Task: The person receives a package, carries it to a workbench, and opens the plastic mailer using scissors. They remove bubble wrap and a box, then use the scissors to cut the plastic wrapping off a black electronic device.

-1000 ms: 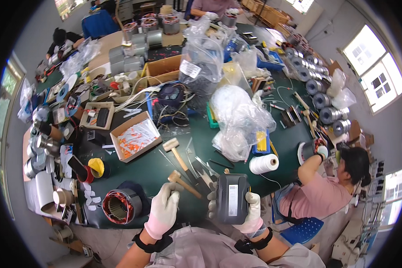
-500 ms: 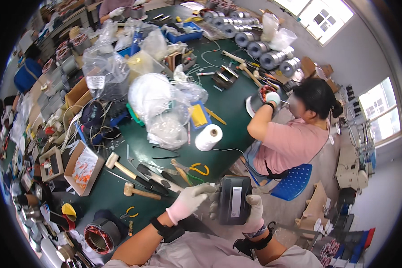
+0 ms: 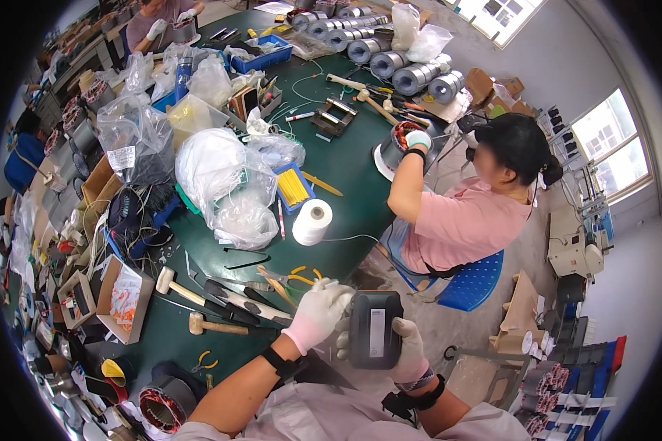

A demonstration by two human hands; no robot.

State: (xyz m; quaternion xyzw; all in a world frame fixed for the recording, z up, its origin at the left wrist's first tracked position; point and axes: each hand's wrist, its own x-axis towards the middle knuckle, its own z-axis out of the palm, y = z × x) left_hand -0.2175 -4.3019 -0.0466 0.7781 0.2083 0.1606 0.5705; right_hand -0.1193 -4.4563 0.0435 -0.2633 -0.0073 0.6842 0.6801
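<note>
A black case with rounded corners and a white label (image 3: pixel 377 332) is held in front of my body. My right hand (image 3: pixel 410 353), in a white glove, grips it from the right, with the thumb along its side and fingertips showing at its left edge. My gloved left hand (image 3: pixel 318 314) is beside the case's upper left corner, fingers extended toward it; whether they touch it is unclear. Left of that hand lie yellow-handled pliers (image 3: pixel 301 276), a wooden-handled mallet (image 3: pixel 228 327) and a pale-headed hammer (image 3: pixel 191 292) on the green table (image 3: pixel 346 257).
A co-worker in pink (image 3: pixel 471 228) sits at the right on a blue chair (image 3: pixel 474 283), hands at a motor stator (image 3: pixel 404 140). A white thread cone (image 3: pixel 312 223), plastic bags (image 3: pixel 217 176) and a blue tray (image 3: pixel 294 189) occupy the table. A wound stator (image 3: pixel 165 406) stands lower left.
The view has turned, so the table's things appear farther left. My left hand's fingers look more bent beside the case. My right hand keeps its grip.
</note>
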